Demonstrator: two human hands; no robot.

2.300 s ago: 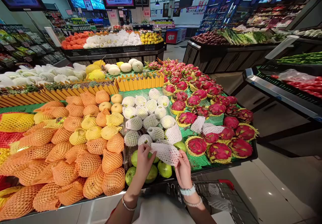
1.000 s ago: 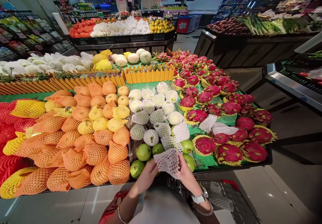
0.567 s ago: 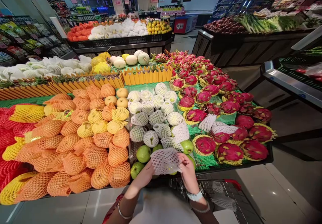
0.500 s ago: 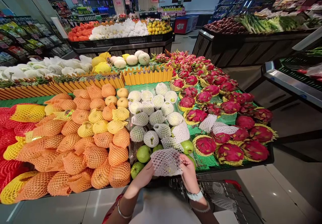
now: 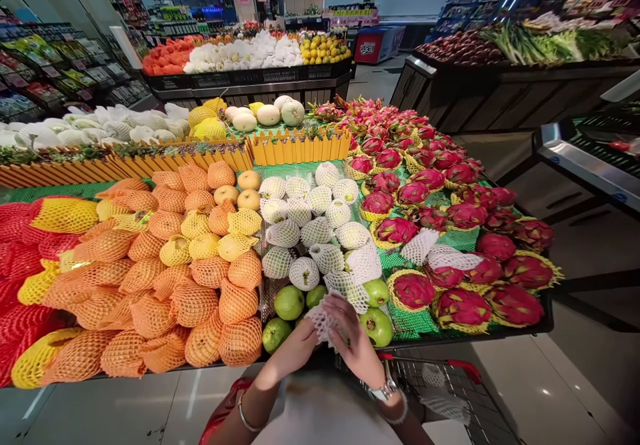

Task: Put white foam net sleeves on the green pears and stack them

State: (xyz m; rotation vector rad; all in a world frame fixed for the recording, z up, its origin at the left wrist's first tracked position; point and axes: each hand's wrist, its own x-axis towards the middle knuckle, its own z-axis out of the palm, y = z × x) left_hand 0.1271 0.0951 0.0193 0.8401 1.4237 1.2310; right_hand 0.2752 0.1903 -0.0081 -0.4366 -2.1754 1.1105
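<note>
Just in front of the stand's near edge, my left hand (image 5: pixel 299 344) grips a white foam fruit net (image 5: pixel 321 320) from the left. My right hand (image 5: pixel 353 344) is cupped over the net's right side, its fingers bent across it. The net looks bunched, and whether a fruit sits inside is hidden. Bare green guavas lie close around: one guava (image 5: pixel 289 302) and another (image 5: pixel 277 334) to the left, one (image 5: pixel 377 327) to the right. Behind them rest several guavas in white foam nets (image 5: pixel 304 273). A loose-looking white net (image 5: pixel 364 263) lies on this group.
Orange-netted fruit (image 5: pixel 193 302) fills the stand on the left; dragon fruit (image 5: pixel 413 290) covers the right. A low orange fence (image 5: pixel 300 148) crosses behind. Below the stand's right front edge is a shopping cart (image 5: pixel 465 369) with white nets (image 5: pixel 444 408) in it.
The white foam net was spread wide between both hands and is now gathered up small. My right hand has moved left and over it, uncovering a guava on the right.
</note>
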